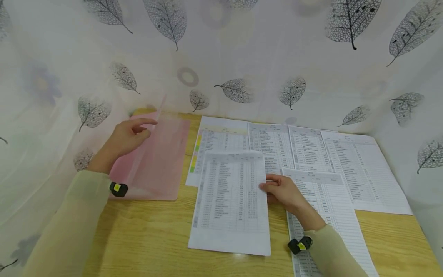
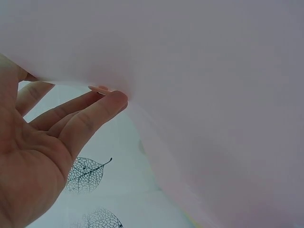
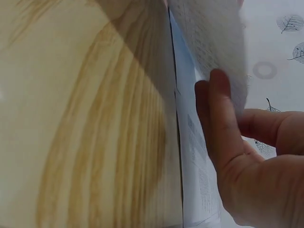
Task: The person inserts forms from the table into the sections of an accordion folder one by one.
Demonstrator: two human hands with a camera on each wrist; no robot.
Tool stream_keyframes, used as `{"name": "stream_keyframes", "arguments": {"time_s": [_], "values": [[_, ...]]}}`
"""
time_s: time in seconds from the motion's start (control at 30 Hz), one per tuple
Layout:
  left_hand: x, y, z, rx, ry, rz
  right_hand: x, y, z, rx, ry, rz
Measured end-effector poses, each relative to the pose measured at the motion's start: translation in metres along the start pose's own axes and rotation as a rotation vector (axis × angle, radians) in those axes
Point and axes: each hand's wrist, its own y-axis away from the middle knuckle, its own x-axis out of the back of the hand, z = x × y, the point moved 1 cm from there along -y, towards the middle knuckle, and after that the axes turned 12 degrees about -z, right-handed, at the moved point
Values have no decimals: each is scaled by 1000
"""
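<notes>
A pink translucent folder (image 1: pixel 166 161) lies at the left of the wooden table. My left hand (image 1: pixel 128 138) pinches the edge of its lifted cover, and in the left wrist view the cover (image 2: pixel 199 104) spreads out from the thumb and fingers. A printed sheet (image 1: pixel 232 200) is held at its right edge by my right hand (image 1: pixel 282 192), thumb on the upper face. The right wrist view has this sheet (image 3: pixel 213 38) between thumb and fingers, raised above the table, with my fingers (image 3: pixel 221 114) under it.
Several printed sheets overlap along the back, including one with a coloured left edge (image 1: pixel 221 132) and a wide one (image 1: pixel 367 173) at the right. Another printed sheet (image 1: pixel 322 207) lies beneath my right forearm. A leaf-patterned white curtain (image 1: pixel 263 50) borders the wooden table (image 1: pixel 149 238).
</notes>
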Motion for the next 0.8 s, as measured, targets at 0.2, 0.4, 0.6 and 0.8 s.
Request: {"name": "stream_keyframes", "arguments": {"time_s": [0.2, 0.4, 0.6, 0.8], "values": [[0, 0, -1, -2, 4, 9, -2, -1, -12, 13, -7, 16], [0, 0, -2, -15, 11, 9, -4, -6, -29, 83, -1, 17], [0, -1, -4, -36, 18, 11, -10, -18, -50, 99, -1, 22], [0, -3, -3, -50, 21, 16, -19, -32, -68, 102, 12, 60]]}}
